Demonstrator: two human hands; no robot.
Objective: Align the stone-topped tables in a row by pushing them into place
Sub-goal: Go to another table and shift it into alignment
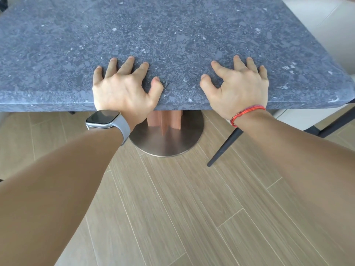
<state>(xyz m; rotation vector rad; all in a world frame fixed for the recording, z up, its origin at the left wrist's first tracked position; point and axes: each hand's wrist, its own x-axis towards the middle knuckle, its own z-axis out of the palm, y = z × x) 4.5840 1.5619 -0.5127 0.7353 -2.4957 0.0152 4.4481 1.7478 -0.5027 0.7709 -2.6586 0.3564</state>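
A grey speckled stone-topped table [172, 35] fills the upper half of the view, its near edge running across in front of me. My left hand [123, 87], with a watch on the wrist, lies spread on the top at the near edge, fingertips pressing down. My right hand [242, 87], with a red bracelet on the wrist, rests on the top the same way, a little to the right. Neither hand curls round the edge. Under the top stand a reddish pedestal [165, 120] and a round metal base [167, 139].
A black chair leg [222, 148] slants down onto the wood-plank floor [192, 208] just right of the metal base. A pale chair seat [299, 120] with dark frame sits at the right, beside the table's corner. Pale flooring shows past the top's right edge.
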